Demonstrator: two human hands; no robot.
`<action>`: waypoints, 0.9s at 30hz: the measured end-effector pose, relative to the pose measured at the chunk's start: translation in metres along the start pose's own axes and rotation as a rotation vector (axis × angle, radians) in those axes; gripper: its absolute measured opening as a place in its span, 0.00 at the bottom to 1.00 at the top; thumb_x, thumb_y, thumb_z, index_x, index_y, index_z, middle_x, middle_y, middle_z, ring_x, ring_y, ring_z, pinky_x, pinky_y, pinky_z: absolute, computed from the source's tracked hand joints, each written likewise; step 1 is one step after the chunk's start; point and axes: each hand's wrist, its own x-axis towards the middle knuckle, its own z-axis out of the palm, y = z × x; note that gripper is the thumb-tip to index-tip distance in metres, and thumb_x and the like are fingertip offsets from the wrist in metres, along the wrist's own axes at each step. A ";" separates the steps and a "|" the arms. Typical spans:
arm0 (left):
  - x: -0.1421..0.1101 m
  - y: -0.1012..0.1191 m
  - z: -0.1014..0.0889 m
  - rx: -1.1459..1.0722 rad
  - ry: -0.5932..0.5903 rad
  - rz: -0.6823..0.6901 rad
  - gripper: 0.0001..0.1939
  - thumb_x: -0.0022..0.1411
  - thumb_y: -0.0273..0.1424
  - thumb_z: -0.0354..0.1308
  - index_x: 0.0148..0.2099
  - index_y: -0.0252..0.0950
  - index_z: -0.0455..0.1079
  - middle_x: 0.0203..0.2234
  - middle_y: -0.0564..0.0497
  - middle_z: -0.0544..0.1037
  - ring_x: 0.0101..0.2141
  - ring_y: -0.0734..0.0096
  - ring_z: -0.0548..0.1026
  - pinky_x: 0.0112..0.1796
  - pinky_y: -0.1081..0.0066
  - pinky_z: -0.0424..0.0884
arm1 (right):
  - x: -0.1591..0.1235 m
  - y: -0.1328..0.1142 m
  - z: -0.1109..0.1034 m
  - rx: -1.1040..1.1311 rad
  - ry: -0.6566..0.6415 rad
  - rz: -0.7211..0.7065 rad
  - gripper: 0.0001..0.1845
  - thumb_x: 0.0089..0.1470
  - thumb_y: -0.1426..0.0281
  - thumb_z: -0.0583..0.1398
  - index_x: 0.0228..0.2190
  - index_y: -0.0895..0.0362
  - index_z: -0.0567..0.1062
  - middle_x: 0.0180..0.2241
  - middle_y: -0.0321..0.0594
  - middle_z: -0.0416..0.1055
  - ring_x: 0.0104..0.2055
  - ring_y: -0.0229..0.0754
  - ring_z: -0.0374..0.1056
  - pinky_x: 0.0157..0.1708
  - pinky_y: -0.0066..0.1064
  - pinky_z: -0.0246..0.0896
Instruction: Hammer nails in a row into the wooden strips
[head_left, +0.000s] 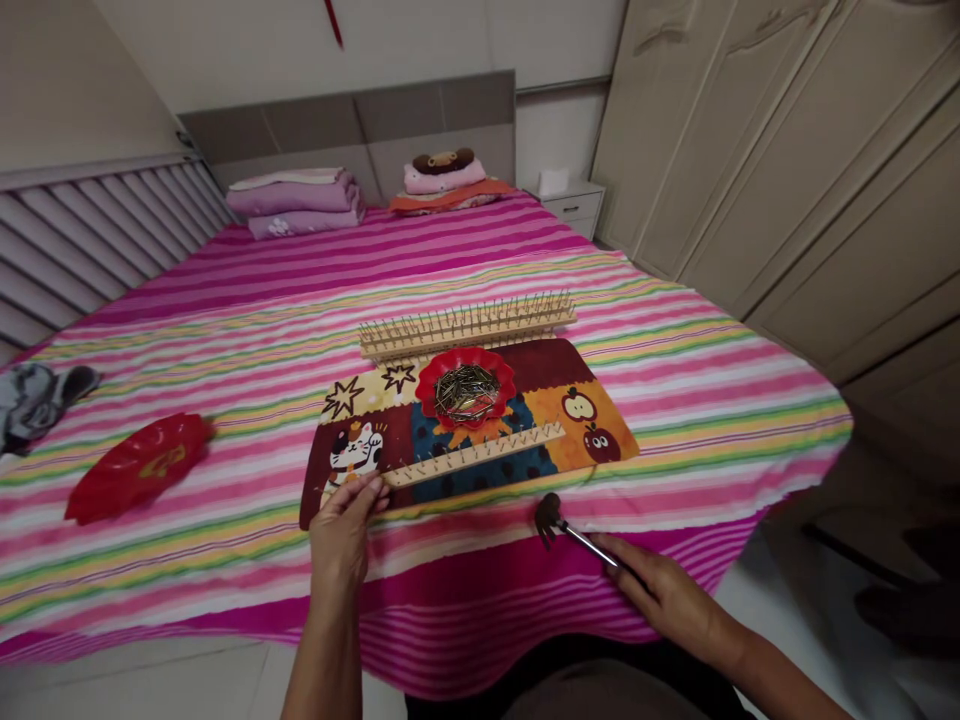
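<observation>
My left hand [349, 515] pinches the near left end of a thin wooden strip [465, 458] with a row of nails standing along it. The strip lies across a patterned mat [607, 400] showing a cat and apples. My right hand [660, 590] is wrapped round the handle of a claw hammer [553, 514], its head over the bed's front, to the right of and nearer than the strip. Beyond the strip, on the mat, a red scalloped dish [429, 392] holds a heap of loose nails [466, 390].
Behind the dish lie stacked wooden strips [469, 325] bristling with upright nails. A red lid or tray [142, 468] rests at the left on the striped bedspread [247, 400], near a grey cloth [41, 395]. Folded bedding [300, 200] lies by the headboard; wardrobe doors [720, 130] stand at right.
</observation>
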 end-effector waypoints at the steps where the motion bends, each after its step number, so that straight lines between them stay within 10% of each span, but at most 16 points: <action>1: 0.001 -0.001 0.001 0.006 -0.002 0.012 0.17 0.35 0.31 0.70 0.31 0.32 0.76 0.25 0.52 0.78 0.25 0.75 0.75 0.27 0.77 0.75 | 0.000 0.000 0.000 0.002 0.000 -0.001 0.23 0.61 0.66 0.50 0.56 0.54 0.68 0.51 0.46 0.74 0.49 0.49 0.73 0.48 0.40 0.69; 13: 0.006 -0.009 -0.001 0.153 -0.051 0.075 0.21 0.34 0.40 0.69 0.32 0.33 0.74 0.24 0.52 0.77 0.28 0.73 0.75 0.31 0.73 0.73 | 0.000 0.004 0.002 -0.011 -0.009 -0.011 0.23 0.61 0.66 0.49 0.56 0.55 0.68 0.50 0.47 0.74 0.49 0.48 0.73 0.48 0.40 0.69; 22: -0.003 0.013 -0.023 1.117 -0.175 0.193 0.05 0.50 0.34 0.56 0.26 0.40 0.72 0.20 0.56 0.74 0.25 0.72 0.70 0.29 0.73 0.61 | -0.001 0.005 0.003 -0.030 -0.007 -0.013 0.24 0.61 0.67 0.49 0.56 0.55 0.68 0.51 0.47 0.74 0.49 0.49 0.73 0.47 0.40 0.70; 27: -0.005 0.010 -0.018 1.301 -0.222 0.306 0.06 0.51 0.30 0.54 0.24 0.39 0.69 0.26 0.52 0.75 0.29 0.69 0.71 0.31 0.73 0.61 | 0.000 0.003 0.002 -0.049 -0.021 -0.008 0.24 0.61 0.67 0.49 0.56 0.56 0.68 0.50 0.48 0.74 0.49 0.48 0.73 0.47 0.40 0.70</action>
